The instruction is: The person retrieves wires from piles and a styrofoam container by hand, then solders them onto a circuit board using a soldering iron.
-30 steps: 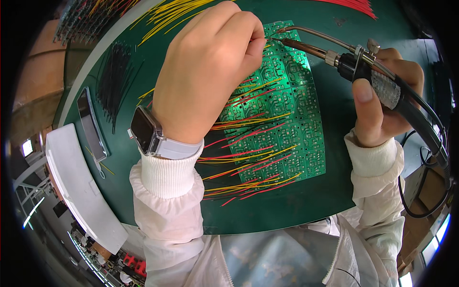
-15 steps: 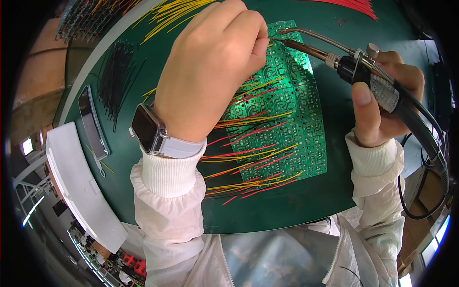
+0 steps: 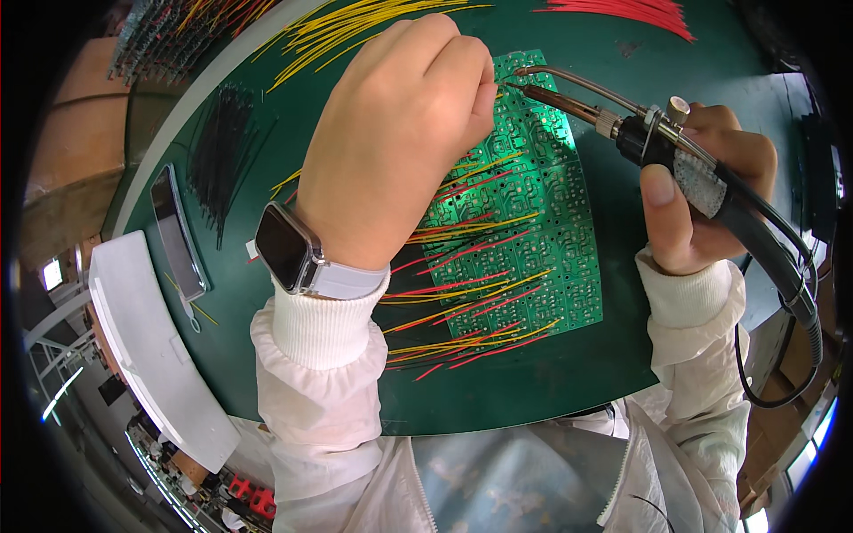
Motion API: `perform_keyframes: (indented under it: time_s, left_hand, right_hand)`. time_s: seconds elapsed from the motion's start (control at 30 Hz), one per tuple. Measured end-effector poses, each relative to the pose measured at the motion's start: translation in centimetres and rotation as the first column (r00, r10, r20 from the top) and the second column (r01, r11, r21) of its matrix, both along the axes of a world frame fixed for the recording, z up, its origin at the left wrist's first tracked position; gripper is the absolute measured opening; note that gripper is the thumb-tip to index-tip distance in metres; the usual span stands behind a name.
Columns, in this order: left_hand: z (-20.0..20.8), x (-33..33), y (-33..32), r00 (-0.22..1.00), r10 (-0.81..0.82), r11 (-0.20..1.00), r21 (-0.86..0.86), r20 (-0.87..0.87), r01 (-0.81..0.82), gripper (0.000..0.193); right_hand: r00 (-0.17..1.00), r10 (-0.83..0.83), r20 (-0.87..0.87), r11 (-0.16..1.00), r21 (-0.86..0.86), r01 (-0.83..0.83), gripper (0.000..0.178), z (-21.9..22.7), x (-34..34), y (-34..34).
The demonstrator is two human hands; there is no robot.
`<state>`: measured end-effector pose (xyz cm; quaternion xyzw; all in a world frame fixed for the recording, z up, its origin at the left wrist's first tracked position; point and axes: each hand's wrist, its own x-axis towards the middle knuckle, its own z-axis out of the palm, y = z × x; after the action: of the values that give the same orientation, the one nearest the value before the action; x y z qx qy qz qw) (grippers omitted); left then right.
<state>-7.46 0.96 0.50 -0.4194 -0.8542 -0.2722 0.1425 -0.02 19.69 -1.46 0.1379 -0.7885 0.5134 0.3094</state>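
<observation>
"Dark green tabletop (image 3: 524, 395) fills the middle, its edges bent by the lens. What lies beyond it?"

"Past its left side, a long pale grey panel (image 3: 160, 346); farther down the dim room, a glowing strip light (image 3: 62, 393)."

"And on the surface?"

"Loose yellow wires (image 3: 355, 31) and a fan of red wires (image 3: 622, 11) at the far side, a heap of thin black wires (image 3: 220, 160) at left, and a dark-screened phone (image 3: 180, 233) just below that heap."

"Where's the board?"

"That green rectangular circuit-board panel (image 3: 542, 222) lies in the middle, thin red and yellow wires (image 3: 449, 233) reaching across its left part."

"The hands?"

"The right hand (image 3: 697, 235) is wrapped around a black-handled soldering iron (image 3: 746, 213), tip at the panel's far end, near the other hand's fingers. The left hand (image 3: 391, 142) is curled over the panel's far left part; with its fingertips hidden, I cannot tell what it grips."
</observation>
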Motion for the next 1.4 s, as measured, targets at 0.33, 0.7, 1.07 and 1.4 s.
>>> perform_keyframes:
  time_s: [0.33,0.7,1.07,1.4]
  left_hand:
    - [-0.77,-0.68,-0.69,0.995,0.025,0.998,-0.054,-0.097,-0.03,0.018]
    - [-0.22,-0.51,-0.62,0.995,0.034,0.996,-0.081,-0.091,-0.041,0.018]
    - [-0.33,-0.46,-0.49,0.995,0.019,0.997,-0.067,-0.103,-0.026,0.019]
    - [-0.47,-0.4,-0.39,0.992,0.022,0.997,-0.07,-0.123,-0.031,0.019]
  right_hand:
    - [1.0,0.025,-0.013,0.998,-0.049,-0.026,0.037,-0.11,-0.1,-0.12]
    - [0.998,0.039,-0.048,0.999,0.014,-0.039,0.037,-0.11,-0.51,-0.11]
    - [0.997,0.055,-0.06,0.998,0.025,-0.053,0.035,-0.11,-0.59,0.01]
    - [0.993,0.076,-0.09,0.993,0.092,-0.068,0.034,-0.09,-0.77,0.18]
